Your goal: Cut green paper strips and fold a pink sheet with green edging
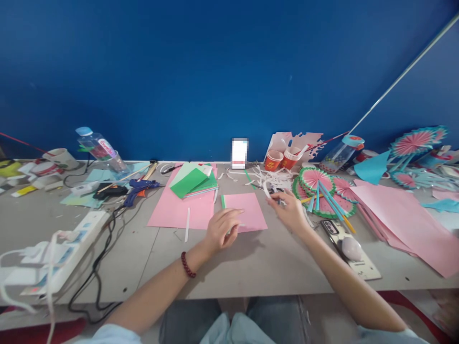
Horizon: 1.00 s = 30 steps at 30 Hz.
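Resting our left hand, fingers half curled, on the near edge of the small pink sheet at the table middle, grip we cannot tell, our right hand just beside the sheet, pinching a white paper strip

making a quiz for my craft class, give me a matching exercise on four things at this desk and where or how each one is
1 left hand
2 right hand
3 glue gun
4 water bottle

a lying on its side, blue cap
b resting on the small pink sheet
c just left of the paper fans
d blue, just left of the large pink sheet

Pairs: 1-b, 2-c, 3-d, 4-a
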Motion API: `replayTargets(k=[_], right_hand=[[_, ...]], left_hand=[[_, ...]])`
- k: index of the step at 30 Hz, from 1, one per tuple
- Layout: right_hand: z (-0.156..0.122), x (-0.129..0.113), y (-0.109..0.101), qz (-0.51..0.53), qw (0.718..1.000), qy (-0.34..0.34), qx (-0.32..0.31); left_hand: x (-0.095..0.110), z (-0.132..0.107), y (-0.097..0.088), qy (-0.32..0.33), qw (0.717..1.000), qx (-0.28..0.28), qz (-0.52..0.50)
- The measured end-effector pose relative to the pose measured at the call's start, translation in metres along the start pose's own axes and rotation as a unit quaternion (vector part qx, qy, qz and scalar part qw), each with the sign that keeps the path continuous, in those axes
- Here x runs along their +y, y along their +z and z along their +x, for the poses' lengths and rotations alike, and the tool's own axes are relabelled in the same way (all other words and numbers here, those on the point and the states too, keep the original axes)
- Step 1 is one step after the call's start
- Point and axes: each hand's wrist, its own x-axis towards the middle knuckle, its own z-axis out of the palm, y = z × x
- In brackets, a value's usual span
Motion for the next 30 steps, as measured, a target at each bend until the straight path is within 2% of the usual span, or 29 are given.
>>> replayTargets(k=[4, 7, 10, 14, 19, 25, 30], right_hand=[[-0.021, -0.04, 0.029, 0.15, 0.985, 0.021, -0.082], [-0.034, -0.051, 0.046, 0.186, 0.98, 0.008, -0.068], [-0.039, -0.046, 0.056, 0.191, 0.98, -0.024, -0.038], [-0.041, -0.034, 0.06, 0.185, 0.98, -0.065, -0.036], [-0.041, -0.027, 0.062, 0.161, 0.984, -0.076, -0.025], [-0.039, -0.02, 0.063, 0.174, 0.984, -0.025, -0.027], [-0.039, -0.02, 0.062, 0.213, 0.974, 0.045, -0.067]], left_hand=[[0.003, 0.003, -0.003, 0.007, 1.0, 0.01, 0.023], [0.005, 0.003, -0.002, -0.014, 1.0, 0.012, 0.024], [0.004, 0.002, -0.001, -0.024, 0.999, 0.006, 0.023], [0.003, 0.001, 0.0, -0.033, 0.999, -0.007, 0.022], [0.002, 0.001, 0.001, -0.014, 1.0, -0.007, 0.011], [0.006, -0.001, 0.005, 0.015, 1.0, -0.024, -0.004], [0.009, -0.002, 0.006, 0.037, 0.998, -0.044, -0.013]])
